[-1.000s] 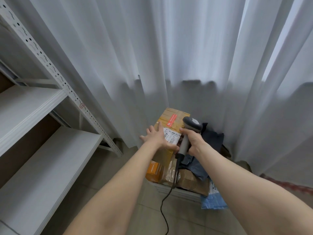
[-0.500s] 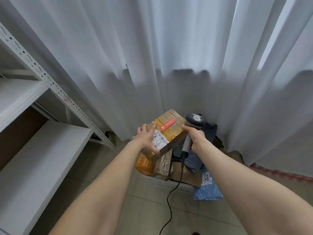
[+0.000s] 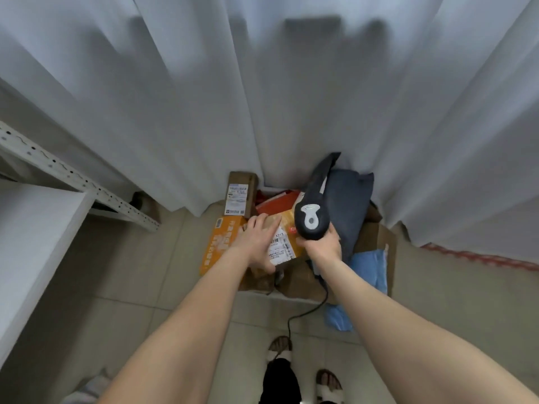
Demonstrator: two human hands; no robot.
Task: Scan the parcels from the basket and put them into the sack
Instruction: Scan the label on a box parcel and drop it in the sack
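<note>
Left hand (image 3: 256, 240): it grips the yellow-brown parcel (image 3: 281, 243), with the fingers spread over the top face and the thumb against the near edge, beside the white label.
Right hand (image 3: 320, 247): it is closed around the handle of the barcode scanner (image 3: 310, 220); the dark scanner head stands above the right end of the parcel.
Cable (image 3: 291, 319): it hangs from the scanner down to the tiled floor (image 3: 140, 272).
Parcel position: on top of the pile, between both hands.
Pile: an orange box (image 3: 220, 243) at the left, a brown box with a label (image 3: 239, 196) behind, a dark blue bag (image 3: 348, 205) and a blue bag (image 3: 370, 269) at the right.
Surroundings: white curtain (image 3: 262, 97) behind, metal shelf rack (image 3: 43, 223) at the left.
</note>
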